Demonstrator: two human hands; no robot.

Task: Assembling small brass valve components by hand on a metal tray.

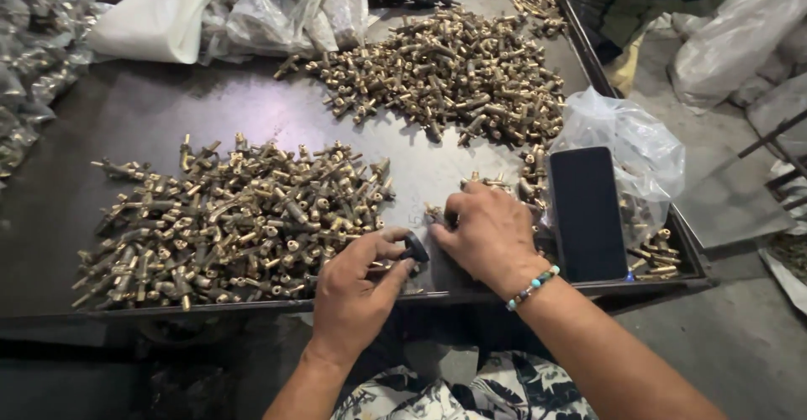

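A small black knob (414, 248) sits at the near edge of the metal tray (126, 117), pinched in my left hand (357, 290), while my right hand (487, 235) closes on a brass fitting (435, 214) just beside it. I judge this the joining step: next, line the two up squarely. Brass piles lie left (235, 218) and far (445, 71); a dark phone (588, 214) right.

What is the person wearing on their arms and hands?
Both forearms are bare, with no sleeves or gloves in view. The right hand has a beaded bracelet at the wrist, turquoise and pale beads with a few darker ones. The left hand wears nothing.
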